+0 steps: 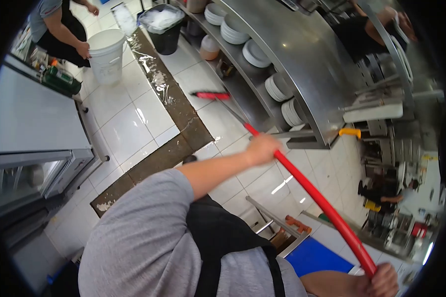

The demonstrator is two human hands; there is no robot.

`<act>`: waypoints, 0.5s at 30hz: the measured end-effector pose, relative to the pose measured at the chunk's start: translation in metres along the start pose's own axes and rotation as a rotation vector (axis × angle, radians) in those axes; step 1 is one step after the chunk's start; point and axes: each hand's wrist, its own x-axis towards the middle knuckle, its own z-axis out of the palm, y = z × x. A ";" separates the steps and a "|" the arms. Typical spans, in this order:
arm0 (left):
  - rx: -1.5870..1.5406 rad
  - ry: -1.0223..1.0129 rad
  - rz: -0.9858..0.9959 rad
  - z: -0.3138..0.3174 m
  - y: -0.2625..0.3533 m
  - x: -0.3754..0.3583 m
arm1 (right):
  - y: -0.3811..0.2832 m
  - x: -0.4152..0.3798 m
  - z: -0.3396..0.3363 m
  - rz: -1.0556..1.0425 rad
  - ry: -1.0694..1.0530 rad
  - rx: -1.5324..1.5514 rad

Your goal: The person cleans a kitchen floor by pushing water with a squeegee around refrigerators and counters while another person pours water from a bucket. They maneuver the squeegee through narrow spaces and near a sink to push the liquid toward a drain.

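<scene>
A long red pole [322, 198] runs diagonally across the view, ending in a red and black head [210, 95] low over the white tiles beside the steel shelving. Around the pole's upper part, near the middle of the view, my left hand [263, 149] is closed, slightly blurred. My right hand [383, 281] grips the pole's other end at the lower right. An L-shaped brown floor strip [156, 79], wet and shiny in places, lies to the left of the pole's head.
Another person [54, 27] at the upper left holds a white bucket [106, 59]. A black bin [163, 32] stands by shelving with stacked white bowls [233, 30]. A steel counter [302, 54] edges the right, a fridge [34, 109] the left. A second person [399, 198] is far right.
</scene>
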 end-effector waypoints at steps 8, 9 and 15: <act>-0.110 -0.290 -0.234 0.006 -0.069 0.037 | 0.111 0.055 0.003 0.135 -0.194 -0.044; -0.062 -0.230 -0.238 -0.002 -0.094 0.048 | 0.136 0.061 0.007 0.175 -0.151 -0.015; 0.233 0.016 -0.357 -0.101 -0.269 0.075 | 0.286 0.039 0.022 0.287 -0.200 -0.087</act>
